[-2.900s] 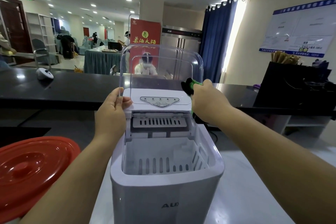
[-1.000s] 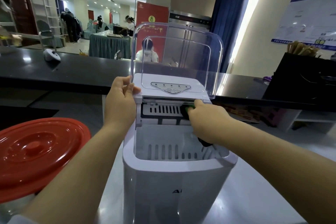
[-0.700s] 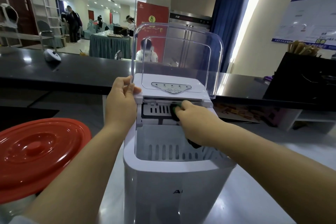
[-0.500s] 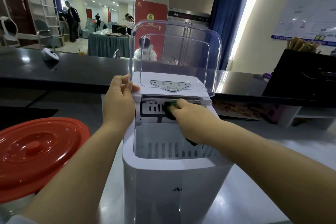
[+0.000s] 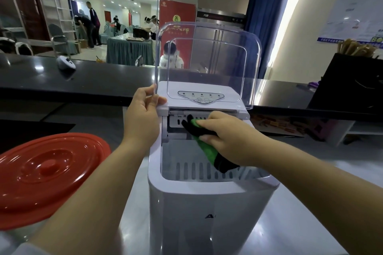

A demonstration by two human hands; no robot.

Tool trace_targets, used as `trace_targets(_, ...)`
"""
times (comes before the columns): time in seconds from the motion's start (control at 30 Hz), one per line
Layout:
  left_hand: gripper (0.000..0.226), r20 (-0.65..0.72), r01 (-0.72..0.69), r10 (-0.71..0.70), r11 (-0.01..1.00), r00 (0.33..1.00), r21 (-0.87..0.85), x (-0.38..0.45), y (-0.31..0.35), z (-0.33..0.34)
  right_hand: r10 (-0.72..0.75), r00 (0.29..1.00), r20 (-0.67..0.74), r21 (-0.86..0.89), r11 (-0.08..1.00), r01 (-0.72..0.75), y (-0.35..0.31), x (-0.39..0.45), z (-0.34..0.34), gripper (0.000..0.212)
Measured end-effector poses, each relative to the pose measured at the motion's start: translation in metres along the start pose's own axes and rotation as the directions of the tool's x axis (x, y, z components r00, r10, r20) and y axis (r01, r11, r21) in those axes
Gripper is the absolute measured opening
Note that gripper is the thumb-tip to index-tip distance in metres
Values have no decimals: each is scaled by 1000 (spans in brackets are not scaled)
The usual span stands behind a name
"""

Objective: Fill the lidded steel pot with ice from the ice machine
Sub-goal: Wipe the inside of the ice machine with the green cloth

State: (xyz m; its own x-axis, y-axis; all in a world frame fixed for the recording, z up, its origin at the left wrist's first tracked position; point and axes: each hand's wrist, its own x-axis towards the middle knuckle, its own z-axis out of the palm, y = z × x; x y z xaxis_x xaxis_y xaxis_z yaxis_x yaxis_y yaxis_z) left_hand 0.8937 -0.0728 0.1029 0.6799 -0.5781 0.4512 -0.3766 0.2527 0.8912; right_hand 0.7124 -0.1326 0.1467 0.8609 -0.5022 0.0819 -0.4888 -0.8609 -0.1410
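Ice machine open, cloth against its slotted panel

The ice machine (image 5: 207, 203) stands on the pale surface (image 5: 300, 223), clear lid (image 5: 207, 64) up, basket (image 5: 199, 163) looking empty. My right hand (image 5: 226, 134) pinches a green-black cloth (image 5: 205, 143), now further left along the slots; left hand (image 5: 143, 116) fingers curl on the lid's edge. Red lid (image 5: 45, 174) sits left.

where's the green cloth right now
In the head view the green cloth is in the right hand, inside the open ice machine, against the slotted panel just below the control panel.
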Motion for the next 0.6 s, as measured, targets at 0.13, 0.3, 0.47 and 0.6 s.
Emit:
trace_targets(0.13,23,7,-11,11,1000,1000,-19,1,-1,-1,-76,994,-83,121,989,86,-18,12,3,41)
trace_targets(0.3,21,14,-1,2,999,1000,-54,-2,0,-1,-99,992,-72,149,983,109,-34,30,12,48)
trace_targets(0.47,20,16,-18,18,1000,1000,-5,-1,-2,-1,-80,995,55,181,981,69,-29,27,12,48)
trace_targets(0.6,21,18,-27,27,1000,999,-14,-1,-3,1,-79,978,195,241,970,31,-29,17,21,51)
